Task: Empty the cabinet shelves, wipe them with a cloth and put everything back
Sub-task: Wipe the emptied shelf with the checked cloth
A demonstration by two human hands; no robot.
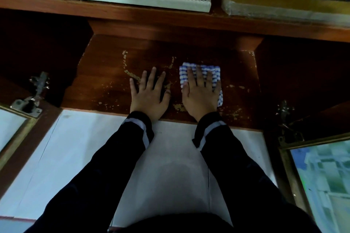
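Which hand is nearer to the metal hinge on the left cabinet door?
Left. The left hand lies flat on the shelf, right of the hinge; the right hand presses the checked cloth farther right.

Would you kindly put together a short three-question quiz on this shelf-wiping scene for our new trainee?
1. True or false: the left hand lies flat on the bare shelf, fingers straight.
2. The checked cloth is pressed to the shelf by: A) the right hand, B) the left hand, C) neither hand.
3. Fill in: the cloth's checks are white and ____.

Key: 1 true; 2 A; 3 blue.
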